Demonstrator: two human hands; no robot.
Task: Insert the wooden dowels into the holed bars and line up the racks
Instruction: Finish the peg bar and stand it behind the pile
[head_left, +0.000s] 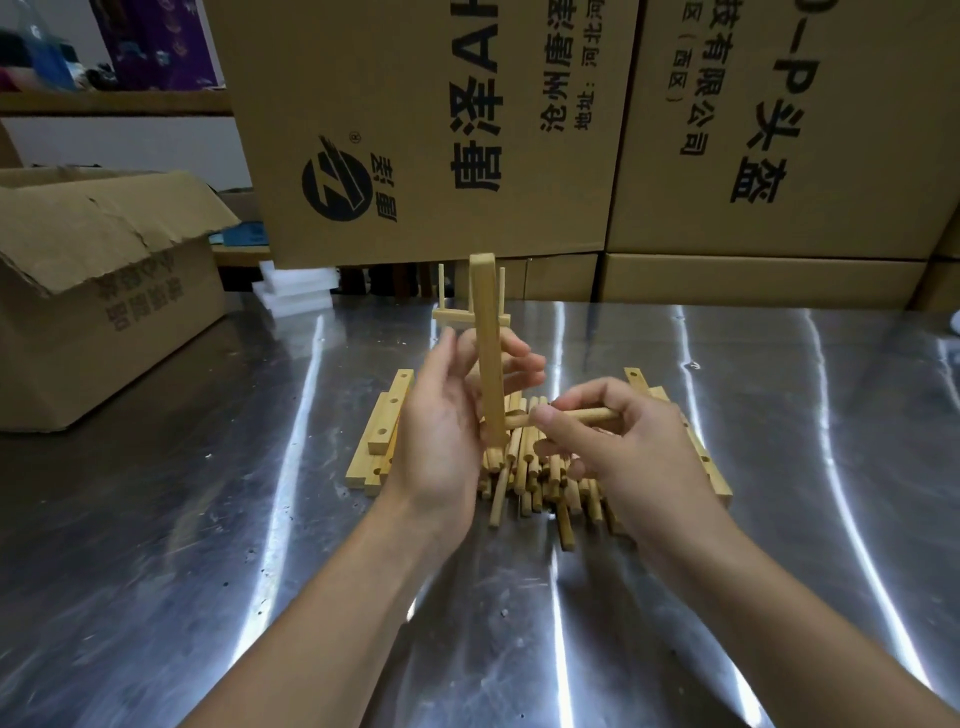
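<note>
**A:** Hands first: what are they at?

**B:** Fingers of the left hand (441, 431) grip a holed bar (488, 338) upright over the dowel pile (540, 478). The right hand (623, 447) pinches a dowel (582, 415), its tip at a low hole in that bar.

**A:** Much done?

**B:** Early, I'd judge. One small rack (452, 315) stands behind on the worktop (182, 519), and loose bars (387, 426) lie either side of the pile.

**A:** Any writing?

**B:** Yes, the cardboard boxes (441, 130) read "唐泽", "沧州唐泽", "有限公司" and "头盔".

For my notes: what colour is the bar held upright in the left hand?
The bar is pale yellowish wood, best seen in the head view.
</note>
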